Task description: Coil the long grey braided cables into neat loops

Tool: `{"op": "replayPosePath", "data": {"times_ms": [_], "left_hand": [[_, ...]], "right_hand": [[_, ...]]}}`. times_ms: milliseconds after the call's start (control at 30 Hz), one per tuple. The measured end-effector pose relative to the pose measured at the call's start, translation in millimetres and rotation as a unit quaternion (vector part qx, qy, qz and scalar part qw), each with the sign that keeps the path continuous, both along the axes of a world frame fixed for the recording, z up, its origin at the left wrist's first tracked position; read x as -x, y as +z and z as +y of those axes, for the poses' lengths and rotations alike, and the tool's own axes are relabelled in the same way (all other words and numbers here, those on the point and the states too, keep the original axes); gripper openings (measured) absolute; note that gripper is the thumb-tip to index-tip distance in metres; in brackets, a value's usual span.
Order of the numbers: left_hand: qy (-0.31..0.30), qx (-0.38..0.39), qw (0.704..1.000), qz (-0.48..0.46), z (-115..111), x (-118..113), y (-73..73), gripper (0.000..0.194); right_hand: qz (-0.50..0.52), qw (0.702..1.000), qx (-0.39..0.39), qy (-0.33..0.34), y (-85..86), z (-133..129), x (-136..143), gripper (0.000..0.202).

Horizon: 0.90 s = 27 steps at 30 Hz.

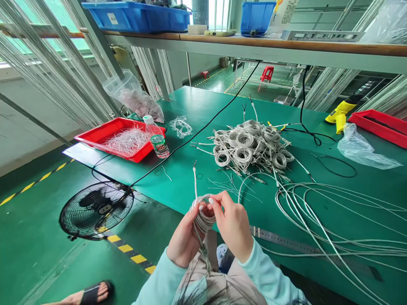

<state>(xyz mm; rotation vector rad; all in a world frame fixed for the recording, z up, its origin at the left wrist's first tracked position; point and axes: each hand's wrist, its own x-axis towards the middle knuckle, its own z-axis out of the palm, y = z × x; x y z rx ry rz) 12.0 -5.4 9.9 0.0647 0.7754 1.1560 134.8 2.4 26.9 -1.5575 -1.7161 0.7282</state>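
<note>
A coiled grey cable (205, 220) is held in front of me, just off the table's near edge. My left hand (187, 237) grips it from the left, thumb pressed on the loops. At the coil's upper right, my right hand (233, 224) pinches with thumb and forefinger; a thin tie between them is too small to make out. One cable end with bare wires (195, 176) points up from the coil, and a connector end (204, 252) hangs below. Beyond my hands lies a pile of coiled cables (251, 146), with loose thin ties (235, 186) in front of it.
Uncoiled cables (318, 212) spread across the right, over a steel ruler (286, 241). At left are a red tray (136, 156) of white ties, a water bottle (158, 142) and a fan (98, 209). A yellow heat gun (341, 112) lies far right. A black cord (203, 133) crosses the table.
</note>
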Motion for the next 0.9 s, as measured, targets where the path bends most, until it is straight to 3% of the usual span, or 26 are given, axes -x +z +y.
{"op": "replayPosePath", "data": {"times_ms": [233, 333, 533, 700, 833, 900], "left_hand": [[-0.009, -0.002, 1.0, 0.005, -2, -5, 5.3, 0.019], [-0.013, 0.003, 1.0, 0.027, 0, -6, 9.0, 0.023], [-0.004, -0.025, 0.999, 0.033, 2, -5, 11.2, 0.026], [0.005, -0.011, 1.0, 0.025, 1, -7, 16.2, 0.027], [0.012, 0.003, 0.998, 0.057, 2, -7, 23.0, 0.027], [0.009, 0.006, 0.997, 0.077, 3, -8, 26.0, 0.027]], "right_hand": [[-0.012, 0.998, 0.044, -0.051, -5.1, -4, 9, 0.016], [0.007, 0.998, 0.042, -0.036, -8.1, -8, 13, 0.017], [0.153, 0.988, 0.028, -0.004, -11.7, -14, 17, 0.024], [0.158, 0.987, 0.008, 0.032, -12.0, -20, 15, 0.014], [0.184, 0.976, -0.005, 0.115, -12.8, -23, 13, 0.057], [0.186, 0.975, 0.027, 0.118, -13.4, -21, 13, 0.066]]}}
